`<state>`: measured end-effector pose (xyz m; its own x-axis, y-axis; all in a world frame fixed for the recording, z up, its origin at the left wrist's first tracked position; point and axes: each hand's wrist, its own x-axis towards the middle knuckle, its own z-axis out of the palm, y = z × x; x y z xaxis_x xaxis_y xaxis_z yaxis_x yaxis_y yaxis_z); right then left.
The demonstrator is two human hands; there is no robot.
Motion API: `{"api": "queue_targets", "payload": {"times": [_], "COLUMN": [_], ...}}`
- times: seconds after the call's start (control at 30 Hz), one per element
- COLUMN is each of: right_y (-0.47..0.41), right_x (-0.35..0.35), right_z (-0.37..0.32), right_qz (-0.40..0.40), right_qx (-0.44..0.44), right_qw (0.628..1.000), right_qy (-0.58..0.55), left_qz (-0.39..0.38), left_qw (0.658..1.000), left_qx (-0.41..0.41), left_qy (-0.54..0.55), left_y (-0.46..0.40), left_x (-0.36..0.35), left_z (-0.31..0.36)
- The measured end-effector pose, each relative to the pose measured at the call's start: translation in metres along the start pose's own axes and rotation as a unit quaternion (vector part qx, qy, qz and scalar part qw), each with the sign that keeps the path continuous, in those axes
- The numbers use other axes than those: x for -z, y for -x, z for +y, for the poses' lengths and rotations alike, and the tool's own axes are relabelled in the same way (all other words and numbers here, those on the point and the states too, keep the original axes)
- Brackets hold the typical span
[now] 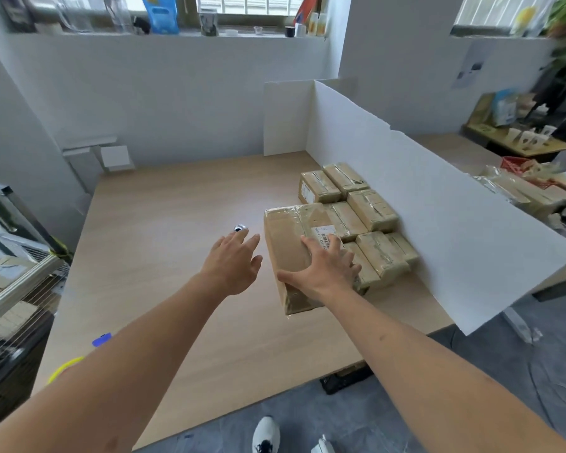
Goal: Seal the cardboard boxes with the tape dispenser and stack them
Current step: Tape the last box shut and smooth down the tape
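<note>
The right hand [324, 266] lies flat with spread fingers on top of one large brown cardboard box wrapped in clear tape [291, 253], the thumb stretched along the box's near left edge and the fingertips reaching a white printed label [324, 232] on its top. The left hand [234, 259] hangs just left of that box with fingers straight and loosely apart, holding nothing; whether it touches the table cannot be told. Just beyond its fingertips sits one small round silvery object [241, 228], too small to identify.

The large box lies on a light wooden table [164, 243], its right side against a cluster of smaller tan taped cardboard boxes [370, 207]. At least seven of these show, set in touching rows; the near ones are partly hidden by the hand and the large box. The cluster sits along one tall white foam board [438, 217], which stands upright at the table's right edge and meets a second white panel [288, 116] at the far corner.

Near the table's front left edge lie one small blue object [101, 340] and one yellow loop [64, 367], partly hidden by the left forearm. No tape dispenser can be made out.
</note>
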<state>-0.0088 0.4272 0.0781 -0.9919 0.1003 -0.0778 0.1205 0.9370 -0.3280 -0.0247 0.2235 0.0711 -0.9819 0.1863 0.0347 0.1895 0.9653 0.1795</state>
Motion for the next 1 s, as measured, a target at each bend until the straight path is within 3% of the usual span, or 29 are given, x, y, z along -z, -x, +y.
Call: {"api": "queue_targets", "payload": {"times": [0.67, 1.0], "right_y": [-0.296, -0.432], "right_x": [-0.089, -0.148], "right_z": [-0.014, -0.020], "right_qz": [-0.076, -0.077], "right_qx": [-0.019, 0.008], "right_qw": [0.997, 0.997], "right_qy": [-0.003, -0.011], "left_qz": [-0.071, -0.048], "left_qw": [0.994, 0.984], "left_qx": [0.066, 0.150], "left_qy": [0.048, 0.087], "left_y": [-0.282, -0.382], "left_x": [-0.101, -0.167], "left_z": [-0.070, -0.108]}}
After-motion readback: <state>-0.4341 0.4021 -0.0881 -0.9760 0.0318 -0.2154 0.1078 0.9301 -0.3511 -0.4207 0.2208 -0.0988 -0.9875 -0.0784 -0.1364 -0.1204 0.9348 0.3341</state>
